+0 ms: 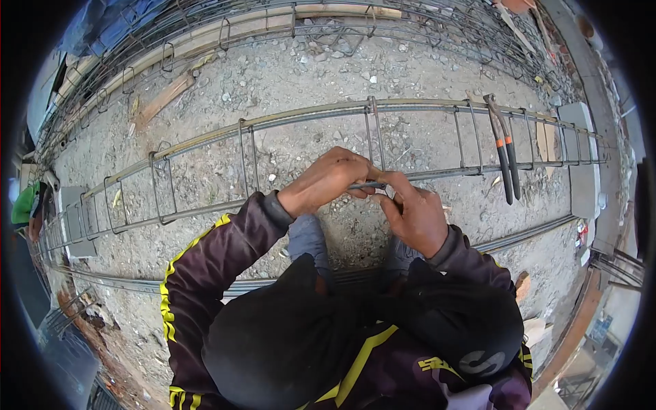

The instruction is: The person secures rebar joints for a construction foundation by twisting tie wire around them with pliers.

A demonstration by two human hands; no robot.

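A long rebar cage (424,103) with rectangular stirrups crosses in front of me, raised off the ground. My left hand (328,179) is closed around its nearer bar (369,185), beside a pair of stirrups. Close against it, my right hand (418,215) is bent at the same spot, thumb and forefinger pinched together just below the bar. Whatever is between those fingertips is too small or hidden to make out. Pincers (504,150) with black and orange handles hang over the cage on the right.
Grey blocks (579,160) support the cage at the right and another block (76,222) at the left. Loose bars (526,234) lie near my feet. More rebar cages (294,19) stand at the back. A wood piece (164,100) lies on gravel. A person in green (27,203) is at far left.
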